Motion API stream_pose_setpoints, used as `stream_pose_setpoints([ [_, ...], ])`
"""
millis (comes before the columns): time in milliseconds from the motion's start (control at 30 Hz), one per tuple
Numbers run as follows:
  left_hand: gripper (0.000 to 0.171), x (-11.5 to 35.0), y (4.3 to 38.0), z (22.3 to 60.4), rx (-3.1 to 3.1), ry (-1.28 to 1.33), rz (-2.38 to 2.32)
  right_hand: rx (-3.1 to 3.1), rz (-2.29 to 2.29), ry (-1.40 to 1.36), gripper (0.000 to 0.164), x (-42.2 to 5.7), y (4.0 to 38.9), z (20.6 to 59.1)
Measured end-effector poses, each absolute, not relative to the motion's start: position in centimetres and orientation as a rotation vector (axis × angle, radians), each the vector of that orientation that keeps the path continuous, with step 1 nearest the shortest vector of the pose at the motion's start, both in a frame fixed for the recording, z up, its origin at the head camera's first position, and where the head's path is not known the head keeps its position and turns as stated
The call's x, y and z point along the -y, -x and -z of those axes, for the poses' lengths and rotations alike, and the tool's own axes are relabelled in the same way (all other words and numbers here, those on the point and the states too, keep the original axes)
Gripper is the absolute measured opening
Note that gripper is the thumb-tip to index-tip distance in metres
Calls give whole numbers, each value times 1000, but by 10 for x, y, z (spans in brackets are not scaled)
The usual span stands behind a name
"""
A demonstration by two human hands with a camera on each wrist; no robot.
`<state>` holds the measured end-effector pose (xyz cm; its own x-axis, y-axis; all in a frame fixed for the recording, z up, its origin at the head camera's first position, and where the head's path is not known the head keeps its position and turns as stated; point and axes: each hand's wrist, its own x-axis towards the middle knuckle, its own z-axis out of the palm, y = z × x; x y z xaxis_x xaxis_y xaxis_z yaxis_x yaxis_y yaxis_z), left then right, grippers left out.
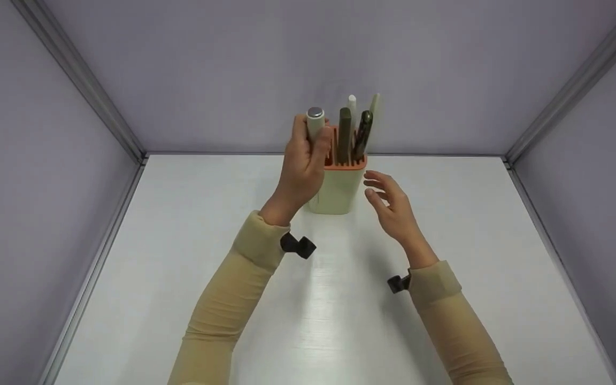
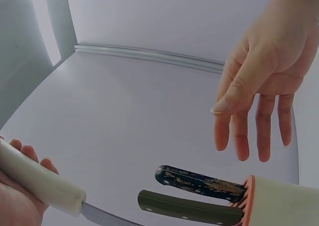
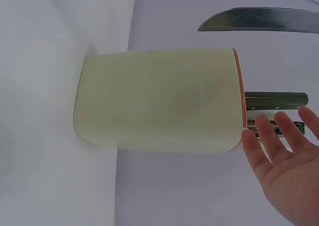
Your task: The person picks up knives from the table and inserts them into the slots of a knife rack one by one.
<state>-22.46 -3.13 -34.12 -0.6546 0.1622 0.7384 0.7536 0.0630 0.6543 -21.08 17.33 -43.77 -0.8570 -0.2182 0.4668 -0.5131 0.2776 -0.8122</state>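
Observation:
My left hand (image 1: 302,168) grips the off-white handle of a knife (image 1: 316,128), its silver-capped end uppermost. In the right wrist view that knife's curved blade (image 3: 264,20) shows whole to its tip, outside the block and to one side of it. The pale green knife block (image 1: 335,192) with an orange slotted top stands upright. Rising from its slots are a dark green-handled knife (image 1: 344,136), a dark speckled-handled knife (image 1: 363,133) and two pale handles (image 1: 375,104). Just right of the block my right hand (image 1: 395,209) holds nothing, its fingers spread and loosely bent near the rim.
Under the block lies a glossy white table (image 1: 318,299). A pale back wall (image 1: 233,75) rises close behind the block, with side walls left and right meeting it at grey metal corner posts (image 1: 83,80). Dark wrist cameras (image 1: 298,246) protrude inward from both cuffs.

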Motion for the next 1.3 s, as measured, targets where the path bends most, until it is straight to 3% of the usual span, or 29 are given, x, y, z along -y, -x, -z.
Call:
stream_pose_setpoints([
  [867,14,21,256,300,1677,987,1474,2217,-1717,-668,38,-175,224,427],
  [1300,14,10,277,310,1542,1087,1468,2241,-1698,-669,39,-172,221,427],
])
